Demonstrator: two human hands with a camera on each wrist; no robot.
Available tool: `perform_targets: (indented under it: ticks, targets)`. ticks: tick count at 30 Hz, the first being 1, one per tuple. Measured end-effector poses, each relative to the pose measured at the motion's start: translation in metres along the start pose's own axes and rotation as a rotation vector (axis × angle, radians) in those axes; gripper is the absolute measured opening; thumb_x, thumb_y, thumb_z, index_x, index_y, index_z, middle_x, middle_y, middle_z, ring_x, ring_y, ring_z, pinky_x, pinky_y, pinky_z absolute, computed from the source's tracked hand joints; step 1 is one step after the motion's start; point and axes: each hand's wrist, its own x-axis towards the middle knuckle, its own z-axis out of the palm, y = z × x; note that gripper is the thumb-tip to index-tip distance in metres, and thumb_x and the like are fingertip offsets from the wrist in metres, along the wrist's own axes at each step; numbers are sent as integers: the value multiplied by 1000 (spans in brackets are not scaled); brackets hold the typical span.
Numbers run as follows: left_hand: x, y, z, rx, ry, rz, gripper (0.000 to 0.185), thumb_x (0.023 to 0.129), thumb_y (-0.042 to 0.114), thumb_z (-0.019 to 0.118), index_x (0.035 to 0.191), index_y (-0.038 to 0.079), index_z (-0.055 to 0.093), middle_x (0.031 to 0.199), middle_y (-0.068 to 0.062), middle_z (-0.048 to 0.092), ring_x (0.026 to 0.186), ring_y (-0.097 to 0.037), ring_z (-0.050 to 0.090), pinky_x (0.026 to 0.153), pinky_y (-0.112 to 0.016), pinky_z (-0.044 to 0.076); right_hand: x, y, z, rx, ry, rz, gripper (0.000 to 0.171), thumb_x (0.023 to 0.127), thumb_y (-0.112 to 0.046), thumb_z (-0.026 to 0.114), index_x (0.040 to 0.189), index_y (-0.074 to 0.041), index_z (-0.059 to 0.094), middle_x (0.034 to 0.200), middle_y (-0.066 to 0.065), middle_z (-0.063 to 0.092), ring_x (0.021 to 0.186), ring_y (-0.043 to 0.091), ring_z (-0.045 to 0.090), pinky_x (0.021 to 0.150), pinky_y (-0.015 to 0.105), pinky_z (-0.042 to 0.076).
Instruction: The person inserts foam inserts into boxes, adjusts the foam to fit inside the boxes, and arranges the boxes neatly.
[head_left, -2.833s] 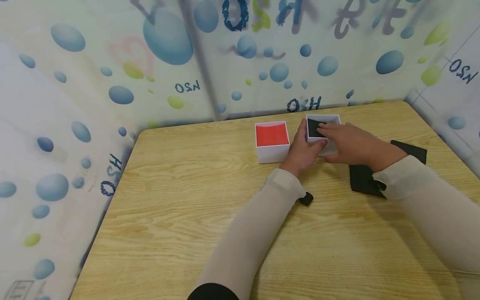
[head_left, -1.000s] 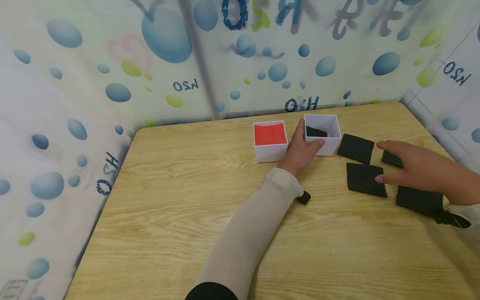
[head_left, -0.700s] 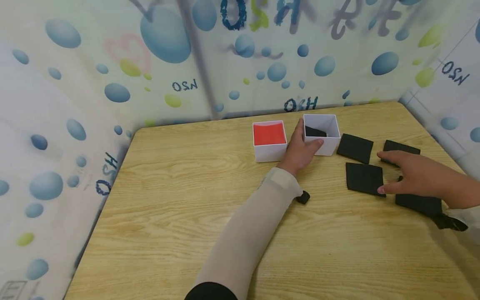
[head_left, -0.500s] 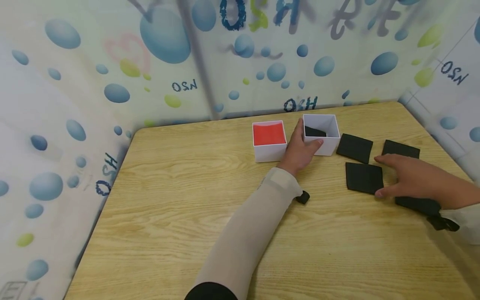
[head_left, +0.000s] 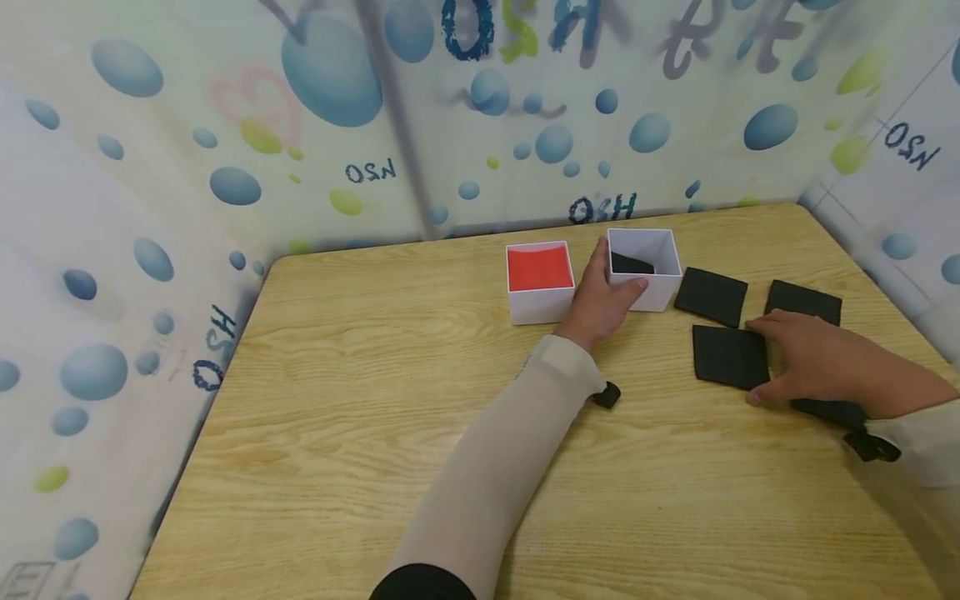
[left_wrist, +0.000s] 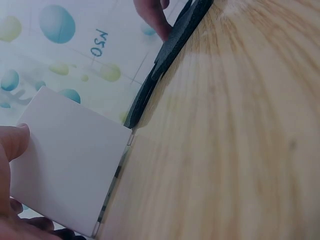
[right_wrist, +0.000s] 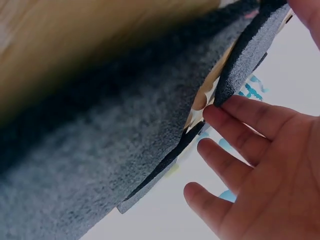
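My left hand (head_left: pixel 600 304) holds an open white box (head_left: pixel 657 293) at its left front corner, thumb on the front wall. The left wrist view shows the thumb (left_wrist: pixel 15 142) against the box wall. Inside the box is a black piece (head_left: pixel 628 264). My right hand (head_left: pixel 817 358) is over the right side of the table, thumb and index fingertip at the right edge of a black felt square (head_left: pixel 727 357). The right wrist view shows nearly straight fingers (right_wrist: pixel 235 135), the foremost fingertips right at a felt edge (right_wrist: pixel 245 55).
A second white box (head_left: pixel 542 307) with a red top surface stands left of the held box. More black squares lie around: one beside the held box (head_left: pixel 711 296), one farther right (head_left: pixel 806 300), one partly under my right hand (head_left: pixel 828 411). A patterned wall (head_left: pixel 300 167) borders the wooden table (head_left: pixel 337 417).
My right hand has left the box, moved right over the black squares, then lowered slightly to the left, to a front square's edge. My left hand has stayed on the box.
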Motion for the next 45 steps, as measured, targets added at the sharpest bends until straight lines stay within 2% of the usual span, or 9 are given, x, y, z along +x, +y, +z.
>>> perform_targets:
  ticks: [4, 13, 19, 26, 36, 45]
  targets:
    - [0, 0, 0, -2, 0, -2, 92, 101, 37, 72, 169, 43, 10, 172, 17, 26, 153, -14, 35, 128, -47, 30, 2, 1, 1, -10, 1, 2, 113, 70, -57, 94, 144, 16, 49, 145, 45, 46, 129, 68, 45, 99, 76, 45]
    - [-2, 2, 0, 4, 1, -11, 93, 100, 37, 73, 168, 44, 10, 172, 18, 25, 154, -14, 34, 127, -47, 31, 3, 1, 1, -3, 32, -23, 107, 70, -53, 95, 140, 15, 53, 140, 41, 52, 126, 62, 51, 100, 72, 47]
    - [-1, 2, 0, 10, 0, -18, 93, 101, 38, 73, 168, 44, 9, 173, 18, 24, 156, -14, 33, 128, -47, 31, 2, 0, 1, 19, 53, -30, 106, 69, -53, 96, 139, 15, 53, 137, 38, 56, 123, 58, 55, 98, 69, 49]
    - [-2, 2, 0, 7, 0, -11, 93, 100, 38, 73, 168, 44, 10, 172, 17, 26, 154, -14, 34, 128, -47, 31, 0, 2, -1, 70, 62, -34, 108, 71, -54, 95, 142, 14, 50, 140, 39, 53, 126, 57, 54, 100, 68, 49]
    - [-1, 1, -1, 13, -5, 2, 93, 101, 38, 73, 169, 43, 10, 172, 16, 26, 154, -14, 34, 128, -46, 31, 1, 1, -18, 90, 88, -30, 106, 76, -49, 94, 146, 14, 45, 144, 40, 48, 130, 59, 50, 102, 69, 46]
    - [1, 1, -2, 9, -8, 11, 92, 101, 36, 73, 169, 39, 11, 171, 15, 28, 152, -12, 36, 127, -43, 32, 7, -8, -47, 95, 144, -9, 105, 79, -44, 92, 150, 13, 39, 146, 38, 43, 134, 57, 44, 105, 70, 42]
